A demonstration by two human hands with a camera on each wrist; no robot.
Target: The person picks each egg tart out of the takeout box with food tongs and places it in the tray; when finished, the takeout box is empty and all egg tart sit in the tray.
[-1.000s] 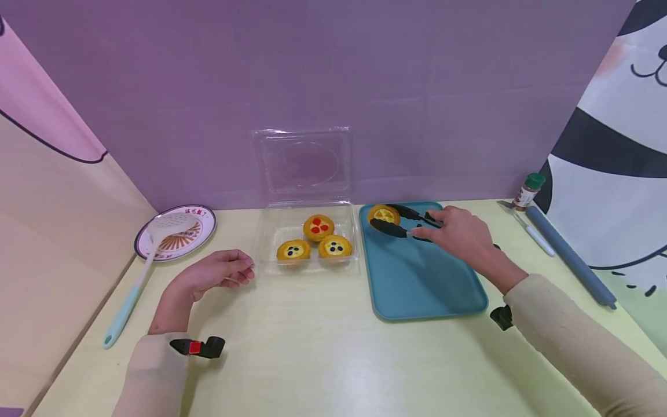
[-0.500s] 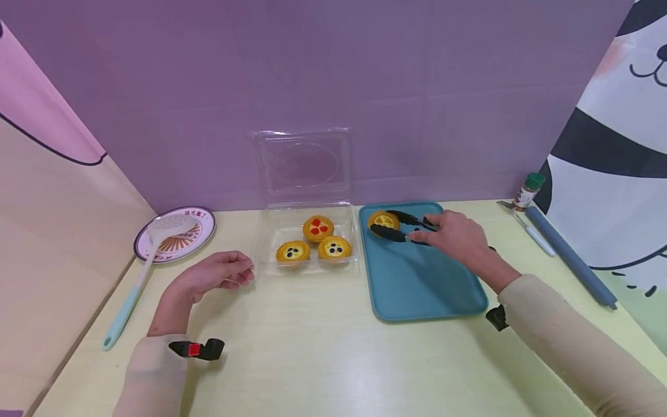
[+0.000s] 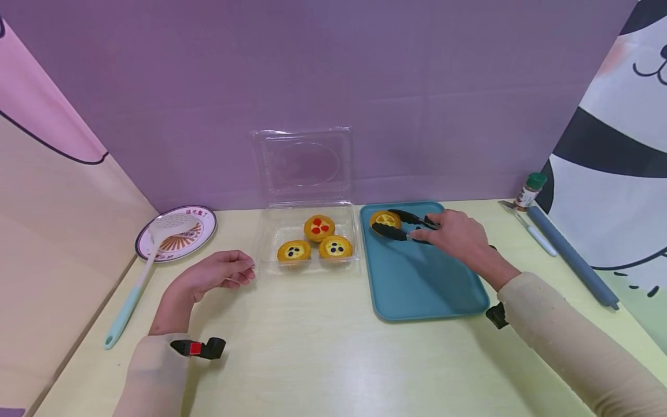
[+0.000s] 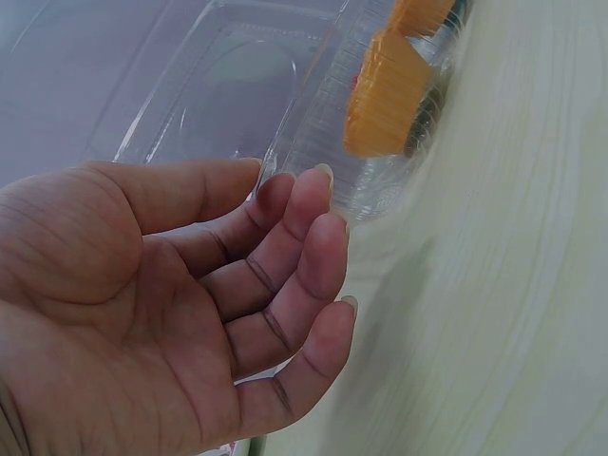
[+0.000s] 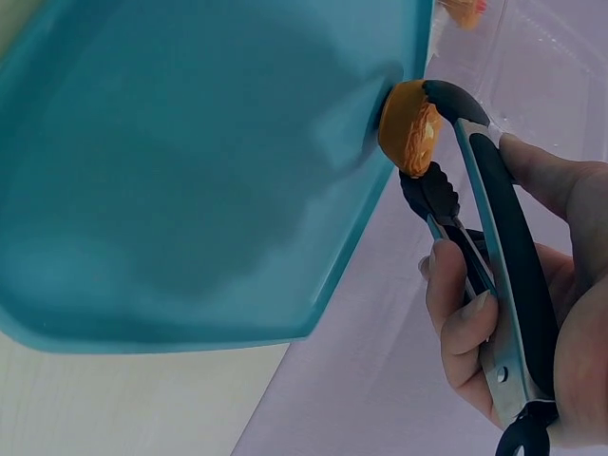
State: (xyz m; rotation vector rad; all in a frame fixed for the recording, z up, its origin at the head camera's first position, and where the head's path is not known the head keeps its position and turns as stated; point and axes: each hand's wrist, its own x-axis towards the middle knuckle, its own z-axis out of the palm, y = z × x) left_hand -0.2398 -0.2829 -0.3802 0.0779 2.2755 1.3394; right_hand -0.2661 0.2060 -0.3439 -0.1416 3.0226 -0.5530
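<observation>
My right hand [image 3: 458, 234] [image 5: 532, 323] grips black tongs [image 3: 403, 227] [image 5: 484, 218], whose tips clasp a yellow-topped tart [image 3: 385, 219] [image 5: 410, 128] at the far left corner of the teal tray [image 3: 427, 284] [image 5: 190, 190]. A clear plastic box [image 3: 310, 243] [image 4: 313, 123] with its lid standing open holds three tarts: one with red dots [image 3: 319, 227] and two with dark dots [image 3: 294, 251] [image 3: 336, 248]. My left hand [image 3: 219, 272] [image 4: 190, 304] rests open on the table just left of the box, its fingers loosely bent, holding nothing.
A patterned plate [image 3: 176, 234] at the back left carries a slotted spatula [image 3: 138, 275] with a light blue handle. At the back right stand a small spice bottle [image 3: 527, 191], a white-handled utensil [image 3: 526, 227] and a grey-blue roll [image 3: 570, 255]. Purple wall behind.
The tart in the tongs has shifted slightly lower and toward the tray surface. The left hand has stayed in place.
</observation>
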